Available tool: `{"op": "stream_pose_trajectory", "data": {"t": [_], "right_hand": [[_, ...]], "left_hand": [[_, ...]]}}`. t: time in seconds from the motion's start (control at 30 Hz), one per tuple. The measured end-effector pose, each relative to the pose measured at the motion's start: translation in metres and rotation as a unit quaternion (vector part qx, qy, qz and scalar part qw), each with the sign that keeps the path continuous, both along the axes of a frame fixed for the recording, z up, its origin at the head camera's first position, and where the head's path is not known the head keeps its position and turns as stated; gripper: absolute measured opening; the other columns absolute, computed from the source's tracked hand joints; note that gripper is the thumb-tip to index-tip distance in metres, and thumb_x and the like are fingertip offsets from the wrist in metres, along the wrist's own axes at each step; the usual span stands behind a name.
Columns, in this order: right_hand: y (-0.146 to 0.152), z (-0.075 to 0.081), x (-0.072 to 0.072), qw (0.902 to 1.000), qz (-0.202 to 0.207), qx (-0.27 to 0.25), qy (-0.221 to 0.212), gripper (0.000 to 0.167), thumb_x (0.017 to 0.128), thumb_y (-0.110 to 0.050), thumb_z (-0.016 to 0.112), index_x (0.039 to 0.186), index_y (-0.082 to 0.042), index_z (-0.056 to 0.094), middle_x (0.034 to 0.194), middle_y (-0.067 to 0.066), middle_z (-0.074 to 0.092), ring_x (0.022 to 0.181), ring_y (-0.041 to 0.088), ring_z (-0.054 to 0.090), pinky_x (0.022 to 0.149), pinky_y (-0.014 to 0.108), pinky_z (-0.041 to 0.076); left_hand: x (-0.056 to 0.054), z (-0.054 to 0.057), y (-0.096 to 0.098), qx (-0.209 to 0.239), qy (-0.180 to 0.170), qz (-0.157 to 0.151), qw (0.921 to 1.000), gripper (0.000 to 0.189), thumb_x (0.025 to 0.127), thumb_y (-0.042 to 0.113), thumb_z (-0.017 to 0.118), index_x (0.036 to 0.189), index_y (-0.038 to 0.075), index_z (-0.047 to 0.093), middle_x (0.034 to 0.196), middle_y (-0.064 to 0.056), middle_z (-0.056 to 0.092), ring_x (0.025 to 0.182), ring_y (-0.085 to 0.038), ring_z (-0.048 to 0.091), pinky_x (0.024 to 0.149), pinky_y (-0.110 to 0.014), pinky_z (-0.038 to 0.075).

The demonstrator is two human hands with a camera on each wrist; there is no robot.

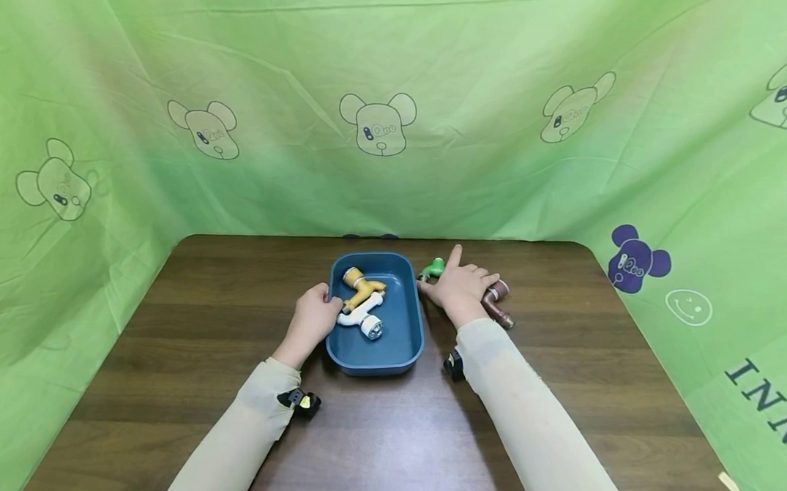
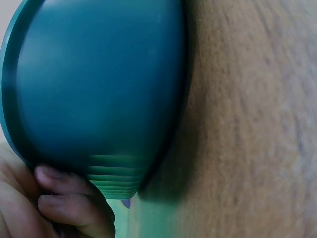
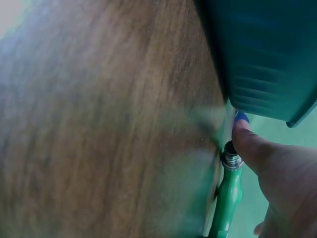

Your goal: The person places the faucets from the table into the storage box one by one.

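A blue plastic basin (image 1: 398, 351) sits on the table with a yellow tap (image 1: 362, 289) and a white tap (image 1: 362, 316) lying inside it. My left hand (image 1: 314, 315) grips the basin's left rim, and in the left wrist view its curled fingers (image 2: 74, 208) lie against the outer wall. To the right of the basin, my right hand (image 1: 460, 286) is spread out, fingers apart. It hovers by a green tap (image 1: 434, 268) and a maroon tap (image 1: 495, 303), partly covering both. In the right wrist view the thumb (image 3: 252, 148) is close to the green tap's (image 3: 228, 198) threaded metal end; contact is unclear.
The brown wooden table (image 1: 175, 372) carries everything. A green cloth (image 1: 299, 191) printed with bear heads hangs behind it and along both sides. Something small and pale (image 1: 729, 482) shows at the table's lower right edge.
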State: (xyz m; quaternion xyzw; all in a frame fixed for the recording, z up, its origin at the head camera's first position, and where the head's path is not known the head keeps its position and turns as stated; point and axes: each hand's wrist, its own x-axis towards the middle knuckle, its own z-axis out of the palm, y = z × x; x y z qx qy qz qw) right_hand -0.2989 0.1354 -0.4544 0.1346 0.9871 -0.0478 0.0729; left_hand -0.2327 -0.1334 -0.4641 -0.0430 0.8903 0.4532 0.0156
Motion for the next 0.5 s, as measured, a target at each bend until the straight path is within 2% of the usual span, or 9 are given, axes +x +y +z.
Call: {"op": "stream_pose_trajectory", "data": {"t": [0.5], "right_hand": [[0.0024,0.002,-0.0033,0.9991,0.002,-0.036,0.02,0.13,0.08,-0.074,0.067,0.162,-0.007,-0.008,0.145,0.046,0.037,0.135,0.061,0.036,0.114,0.076,0.01]], "left_hand": [[-0.0023,-0.0021,-0.0011,0.002,-0.006,-0.002,1.0,0.029,0.097,0.018,0.056,0.074,0.011,0.041,0.065,-0.001,0.034,0.057,-0.02,0.039,0.054,-0.03,0.031]]}}
